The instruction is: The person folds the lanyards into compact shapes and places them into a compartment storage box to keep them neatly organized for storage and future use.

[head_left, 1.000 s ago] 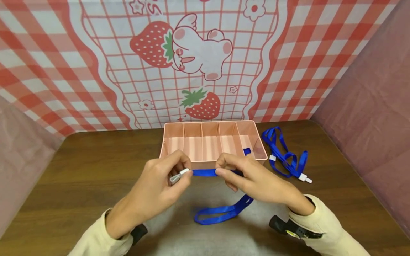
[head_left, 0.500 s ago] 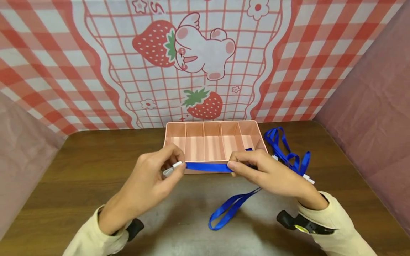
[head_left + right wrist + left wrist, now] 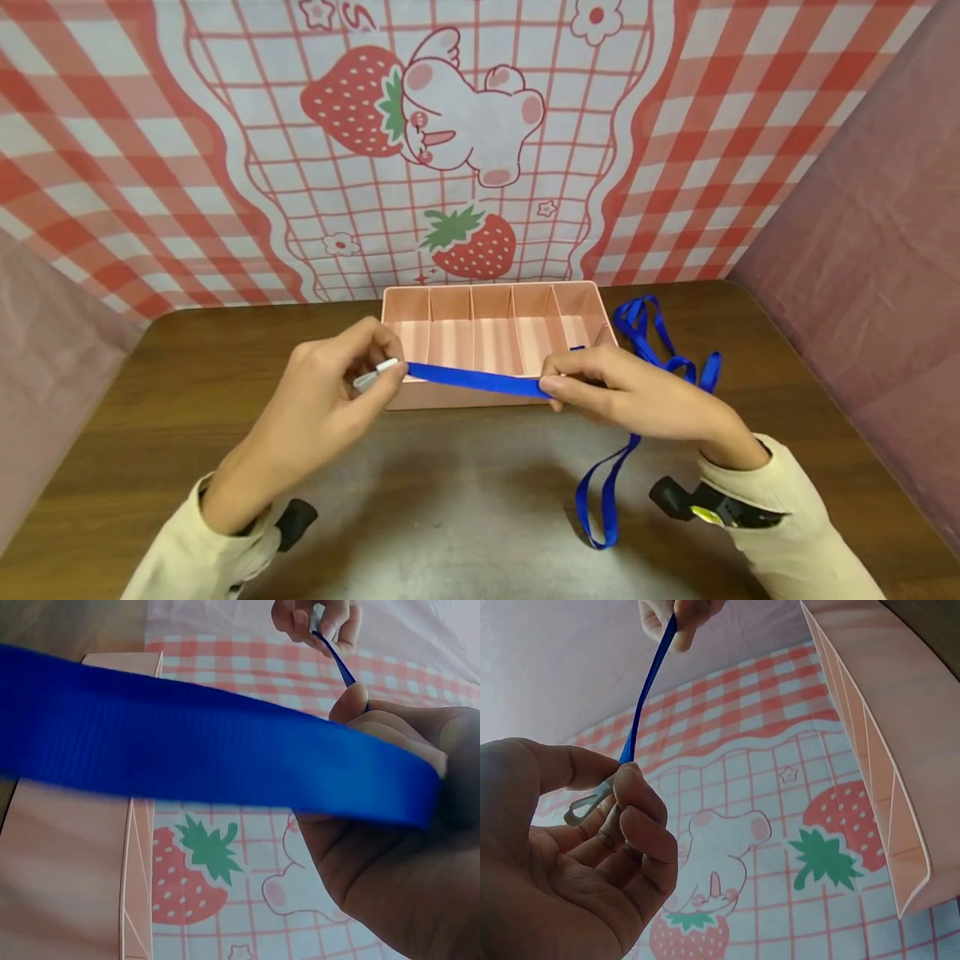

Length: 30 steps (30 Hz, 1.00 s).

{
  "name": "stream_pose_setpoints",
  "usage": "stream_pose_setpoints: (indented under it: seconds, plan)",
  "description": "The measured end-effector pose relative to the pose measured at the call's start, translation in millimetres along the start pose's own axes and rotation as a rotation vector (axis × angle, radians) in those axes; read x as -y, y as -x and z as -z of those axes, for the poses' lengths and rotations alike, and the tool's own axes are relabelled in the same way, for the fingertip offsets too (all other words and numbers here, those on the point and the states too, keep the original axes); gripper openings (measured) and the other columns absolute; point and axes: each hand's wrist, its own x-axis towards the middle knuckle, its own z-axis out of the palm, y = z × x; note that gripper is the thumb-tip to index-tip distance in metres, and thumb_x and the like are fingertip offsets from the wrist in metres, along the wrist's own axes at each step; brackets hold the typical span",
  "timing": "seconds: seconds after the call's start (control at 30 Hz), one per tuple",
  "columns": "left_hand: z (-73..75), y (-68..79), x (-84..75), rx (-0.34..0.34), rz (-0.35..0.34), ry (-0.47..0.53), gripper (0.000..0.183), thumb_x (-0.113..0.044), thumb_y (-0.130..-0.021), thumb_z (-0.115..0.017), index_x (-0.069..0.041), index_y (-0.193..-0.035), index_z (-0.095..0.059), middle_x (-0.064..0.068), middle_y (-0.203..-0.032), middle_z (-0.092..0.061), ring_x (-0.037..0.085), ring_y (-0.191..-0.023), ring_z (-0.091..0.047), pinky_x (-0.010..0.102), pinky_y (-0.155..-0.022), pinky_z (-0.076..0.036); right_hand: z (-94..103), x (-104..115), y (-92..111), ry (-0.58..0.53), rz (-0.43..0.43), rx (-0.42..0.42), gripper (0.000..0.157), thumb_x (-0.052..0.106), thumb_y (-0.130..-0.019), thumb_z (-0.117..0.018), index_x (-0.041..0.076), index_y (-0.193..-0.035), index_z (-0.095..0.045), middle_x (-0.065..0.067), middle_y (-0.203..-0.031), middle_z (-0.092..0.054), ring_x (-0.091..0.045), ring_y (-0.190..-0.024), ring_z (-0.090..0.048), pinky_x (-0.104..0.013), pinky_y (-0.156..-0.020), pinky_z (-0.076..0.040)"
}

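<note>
In the head view a blue lanyard (image 3: 474, 379) is stretched between both hands, in front of a pink divided box (image 3: 457, 396). My left hand (image 3: 318, 412) pinches its end by the white clip (image 3: 367, 380), whose pale loop sticks out in the left wrist view. The right hand (image 3: 633, 396) pinches the strap between thumb and fingers, near the box's front right corner. Below that hand, the lanyard's free loop (image 3: 613, 496) hangs down toward the table. In the right wrist view the blue strap (image 3: 210, 746) passes close to the camera and hides part of the right hand.
The box has several side-by-side compartments; a small dark blue piece (image 3: 577, 348) shows in the rightmost one. Another blue lanyard (image 3: 651, 337) lies on the table right of the box, partly behind the right hand. A red-checked strawberry cloth (image 3: 480, 125) hangs behind.
My left hand has moved left and up with the clip, and the right hand has shifted right along the strap. A longer stretch now shows between them; the hanging loop has swung right.
</note>
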Motion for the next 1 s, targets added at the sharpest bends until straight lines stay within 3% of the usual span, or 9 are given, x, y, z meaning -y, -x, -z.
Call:
stream_pose_setpoints:
  seconds: [0.17, 0.47, 0.67, 0.83, 1.0]
  plan:
    - [6.6, -1.2, 5.1, 0.001, 0.027, -0.024, 0.011, -0.001, -0.089, -0.068, -0.011, -0.089, -0.062, -0.008, -0.072, -0.059, 0.006, -0.061, -0.052, 0.016, -0.047, -0.041, 6.2, -5.8, -0.9, -0.079, 0.018, 0.008, 0.029, 0.017, -0.108, -0.045, 0.016, -0.082, -0.058, 0.004, -0.061, -0.040, -0.009, -0.050, -0.038, -0.028, -0.045, -0.034]
    - [12.3, -3.2, 12.3, -0.023, 0.055, -0.075, 0.010, -0.001, -0.088, -0.069, -0.010, -0.088, -0.064, -0.009, -0.069, -0.058, 0.006, -0.057, -0.047, 0.019, -0.050, -0.038, 21.1, -26.0, 0.5, -0.059, 0.029, -0.021, 0.030, 0.013, -0.107, -0.044, 0.011, -0.078, -0.052, -0.002, -0.062, -0.045, -0.017, -0.053, -0.047, -0.030, -0.050, -0.042]
    - [12.5, -3.3, 16.3, -0.038, 0.083, -0.074, 0.013, -0.001, -0.088, -0.068, -0.013, -0.087, -0.062, -0.010, -0.067, -0.056, 0.007, -0.056, -0.046, 0.018, -0.050, -0.036, 36.8, -29.6, 9.9, -0.068, -0.057, -0.017, 0.030, 0.015, -0.107, -0.044, 0.006, -0.079, -0.050, -0.005, -0.062, -0.041, -0.022, -0.053, -0.046, -0.032, -0.053, -0.044]
    - [14.7, -3.6, 16.5, -0.045, 0.095, -0.085, 0.013, -0.002, -0.089, -0.067, -0.014, -0.087, -0.062, -0.010, -0.068, -0.056, 0.007, -0.056, -0.047, 0.018, -0.050, -0.036, 47.9, -31.0, 19.2, -0.065, -0.153, -0.026, 0.030, 0.020, -0.108, -0.045, 0.005, -0.082, -0.050, 0.000, -0.063, -0.040, -0.018, -0.053, -0.043, -0.032, -0.051, -0.040]
    - [23.9, -3.6, 15.4, -0.067, 0.117, -0.102, 0.010, -0.002, -0.090, -0.067, -0.012, -0.089, -0.063, -0.008, -0.070, -0.059, 0.007, -0.060, -0.050, 0.017, -0.054, -0.039, 54.2, -29.4, 25.4, -0.138, -0.141, -0.021, 0.027, 0.016, -0.108, -0.043, 0.001, -0.087, -0.051, -0.002, -0.063, -0.037, -0.018, -0.051, -0.037, -0.035, -0.047, -0.036]
